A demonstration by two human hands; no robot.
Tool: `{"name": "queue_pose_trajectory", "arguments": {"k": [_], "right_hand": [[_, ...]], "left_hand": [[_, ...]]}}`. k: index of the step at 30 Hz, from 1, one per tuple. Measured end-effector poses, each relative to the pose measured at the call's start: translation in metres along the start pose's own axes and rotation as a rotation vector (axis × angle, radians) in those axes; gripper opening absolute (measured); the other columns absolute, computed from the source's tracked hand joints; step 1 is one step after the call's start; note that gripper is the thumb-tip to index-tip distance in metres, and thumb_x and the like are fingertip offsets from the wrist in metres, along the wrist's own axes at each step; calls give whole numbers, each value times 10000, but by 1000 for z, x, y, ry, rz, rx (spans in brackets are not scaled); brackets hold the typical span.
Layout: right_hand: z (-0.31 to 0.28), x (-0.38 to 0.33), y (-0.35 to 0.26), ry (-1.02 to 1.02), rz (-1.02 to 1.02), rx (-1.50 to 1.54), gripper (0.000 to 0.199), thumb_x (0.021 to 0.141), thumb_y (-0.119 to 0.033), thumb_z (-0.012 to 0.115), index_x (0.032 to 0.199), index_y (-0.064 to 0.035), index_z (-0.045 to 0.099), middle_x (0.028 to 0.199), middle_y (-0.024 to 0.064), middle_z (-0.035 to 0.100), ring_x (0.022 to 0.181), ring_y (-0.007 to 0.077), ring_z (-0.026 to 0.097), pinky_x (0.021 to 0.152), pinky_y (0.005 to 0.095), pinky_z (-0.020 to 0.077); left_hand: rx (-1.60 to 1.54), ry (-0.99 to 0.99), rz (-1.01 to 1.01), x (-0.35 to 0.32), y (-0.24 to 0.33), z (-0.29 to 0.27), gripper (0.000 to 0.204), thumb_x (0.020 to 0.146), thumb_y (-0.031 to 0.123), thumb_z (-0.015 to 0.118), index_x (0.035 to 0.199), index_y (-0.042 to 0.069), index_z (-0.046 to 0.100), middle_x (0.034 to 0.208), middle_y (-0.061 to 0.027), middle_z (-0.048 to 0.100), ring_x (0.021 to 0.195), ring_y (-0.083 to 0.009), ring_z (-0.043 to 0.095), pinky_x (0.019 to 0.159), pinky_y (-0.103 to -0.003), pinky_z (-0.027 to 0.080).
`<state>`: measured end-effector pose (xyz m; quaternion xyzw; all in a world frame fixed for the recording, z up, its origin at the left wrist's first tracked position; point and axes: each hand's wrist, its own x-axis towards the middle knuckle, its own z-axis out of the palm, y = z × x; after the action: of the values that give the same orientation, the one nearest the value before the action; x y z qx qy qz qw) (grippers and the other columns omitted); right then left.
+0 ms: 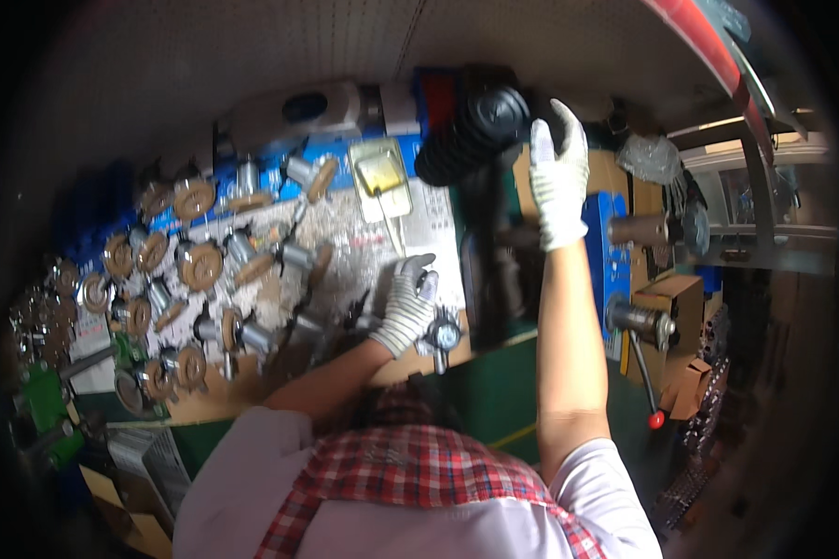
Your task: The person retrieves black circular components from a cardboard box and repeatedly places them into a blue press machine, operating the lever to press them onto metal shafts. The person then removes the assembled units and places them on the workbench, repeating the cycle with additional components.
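my right grip (pixel 561 182) is spread, unloaded, beside the black ribbed column (pixel 471 137) — presumably for clearance; left grip (pixel 408 303), near a metal fitting (pixel 445 333) — i cannot tell.

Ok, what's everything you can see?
Metal parts with discs: many, silver and brown, left
Tray: one, cream, upper middle
Thin handle: one, pale, at the tray
Ribbed cylinder: one, black, right of tray
Small metal part: one, silver, just below centre
Lever: one, dark with red knob, right
Cardboard boxes: several, brown, right and lower left
Crumpled plastic: one, clear, upper right
Green metalwork: count unclear, green, left
Apron: one, red check, bottom
Left grip: one, pale striped glove, middle
Right grip: one, pale striped glove, right of cylinder
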<state>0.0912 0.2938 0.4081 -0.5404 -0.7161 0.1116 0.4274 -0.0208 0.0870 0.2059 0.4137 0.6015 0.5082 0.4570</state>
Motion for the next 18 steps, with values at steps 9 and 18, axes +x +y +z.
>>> {"name": "queue_pose_trajectory", "arguments": {"k": [9,18], "right_hand": [[-71,-295,40,-443,149,24,285,918,-73,591,1188,-22,665,1169,189,663,1129,365,621,1025,423,479],[-104,-330,117,-513,73,-32,295,892,-90,571,1168,-45,667,1170,189,673,1088,386,624,983,470,489]], "left_hand": [[1093,-723,243,-77,25,31,888,710,493,825,1422,90,480,1469,-220,456,1218,-393,548,991,-493,487],[783,-222,221,-103,-27,47,982,658,238,894,1480,47,393,1505,-291,406,1254,-481,536,1052,-496,472]]}}
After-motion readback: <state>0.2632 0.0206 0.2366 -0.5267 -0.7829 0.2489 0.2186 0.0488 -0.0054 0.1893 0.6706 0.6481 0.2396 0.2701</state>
